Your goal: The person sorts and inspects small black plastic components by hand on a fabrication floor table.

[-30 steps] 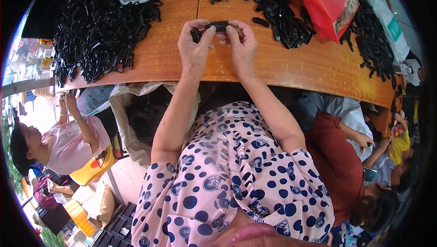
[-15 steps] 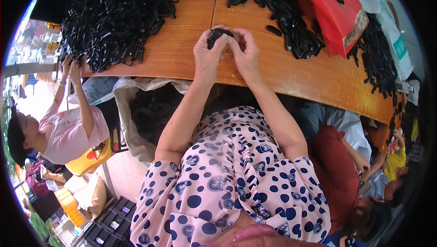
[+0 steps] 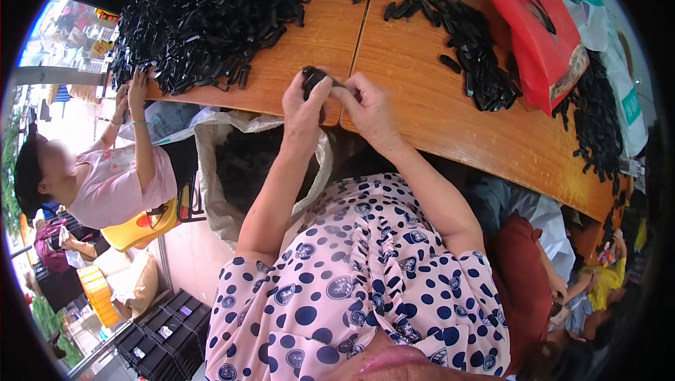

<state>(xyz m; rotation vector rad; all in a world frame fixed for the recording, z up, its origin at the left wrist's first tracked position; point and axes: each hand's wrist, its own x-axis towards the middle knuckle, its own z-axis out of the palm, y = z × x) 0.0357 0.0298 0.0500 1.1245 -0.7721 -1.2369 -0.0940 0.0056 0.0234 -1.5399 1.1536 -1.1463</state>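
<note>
Plastic piece, small, black and elongated [image 3: 313,84], sits pinched between thumb and fingers of the left hand [image 3: 302,110], above the near edge of the orange-brown wooden table [image 3: 436,131]. The right hand [image 3: 369,112] has thumb and forefinger pressed together beside it; I cannot tell whether they grip any of it. A steady left hold and light right fingertips should suit such handling. Farther right, beyond a bright red carry bag [image 3: 538,40], white plastic bagging [image 3: 636,140] bears green printed panels [image 3: 631,108], too small to read surely.
</note>
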